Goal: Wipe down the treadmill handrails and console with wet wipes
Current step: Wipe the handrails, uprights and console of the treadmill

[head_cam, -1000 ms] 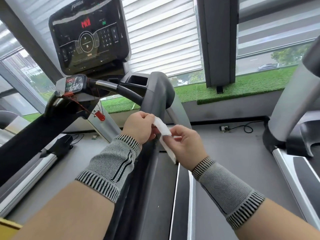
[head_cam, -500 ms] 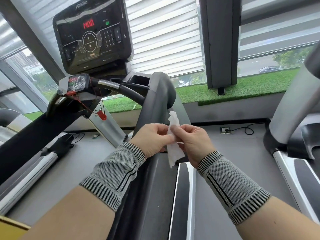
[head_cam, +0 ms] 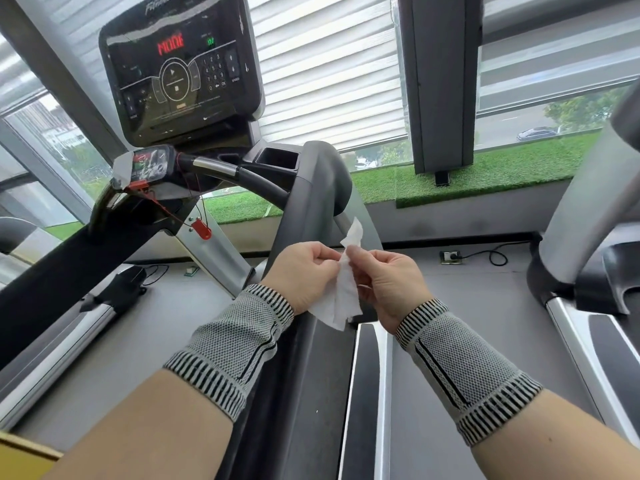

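Wet wipe [head_cam: 343,289] hangs crumpled between both my hands, left hand [head_cam: 301,275] and right hand [head_cam: 388,289] each pinching it, just in front of the treadmill's right handrail [head_cam: 304,202], console [head_cam: 180,67] above.

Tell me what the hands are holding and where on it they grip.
Both the left hand and the right hand pinch a white wet wipe near its upper part; its lower end hangs loose.

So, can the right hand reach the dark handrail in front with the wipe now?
Probably yes: the right hand and wet wipe hover just before the handrail, nothing between them.
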`<state>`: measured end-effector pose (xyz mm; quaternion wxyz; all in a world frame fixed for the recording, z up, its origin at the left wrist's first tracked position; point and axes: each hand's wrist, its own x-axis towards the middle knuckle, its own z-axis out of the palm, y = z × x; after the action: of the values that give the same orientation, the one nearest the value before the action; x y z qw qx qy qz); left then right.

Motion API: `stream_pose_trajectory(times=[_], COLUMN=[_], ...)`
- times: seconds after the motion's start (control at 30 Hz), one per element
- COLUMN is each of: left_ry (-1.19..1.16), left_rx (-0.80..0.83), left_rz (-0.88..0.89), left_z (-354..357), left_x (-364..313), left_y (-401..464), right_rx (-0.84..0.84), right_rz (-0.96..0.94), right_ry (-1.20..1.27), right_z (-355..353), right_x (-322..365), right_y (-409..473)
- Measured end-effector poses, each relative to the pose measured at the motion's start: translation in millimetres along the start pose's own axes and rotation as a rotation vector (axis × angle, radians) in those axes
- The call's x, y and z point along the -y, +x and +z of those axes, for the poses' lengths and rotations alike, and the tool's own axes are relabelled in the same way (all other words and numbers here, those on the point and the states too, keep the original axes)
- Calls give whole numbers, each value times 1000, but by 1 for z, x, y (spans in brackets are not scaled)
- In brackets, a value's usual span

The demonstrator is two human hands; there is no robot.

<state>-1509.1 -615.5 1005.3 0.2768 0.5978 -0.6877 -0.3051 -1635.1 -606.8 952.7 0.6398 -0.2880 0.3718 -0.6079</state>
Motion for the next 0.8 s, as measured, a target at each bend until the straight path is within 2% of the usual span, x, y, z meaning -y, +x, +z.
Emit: stream_pose_trajectory(times=[0.27,0.37,0.53,0.67,0.73,0.8], left_ry=[-55,-155,-43,-316,-483,-572], left_rx=[-17,-45,-202,-367,-330,-215], left_rz=[-59,-123,-137,-294,-306,-254], left_z=[-6,-8,-22,-31,-32,-31], left_x=[9,10,9,13,9,5], left_y=[7,7,13,18,16,14], right_rx=[150,105,-88,-168,-136,-81], right_rz=[35,65,67,30,-9,-32], right_ry=[-123,-52,179,289,254,196], right_z=[-4,-5,-15,-22,-22,-21], right_x=[-3,0,4,8,9,8], right_y=[1,3,10,14,14,15])
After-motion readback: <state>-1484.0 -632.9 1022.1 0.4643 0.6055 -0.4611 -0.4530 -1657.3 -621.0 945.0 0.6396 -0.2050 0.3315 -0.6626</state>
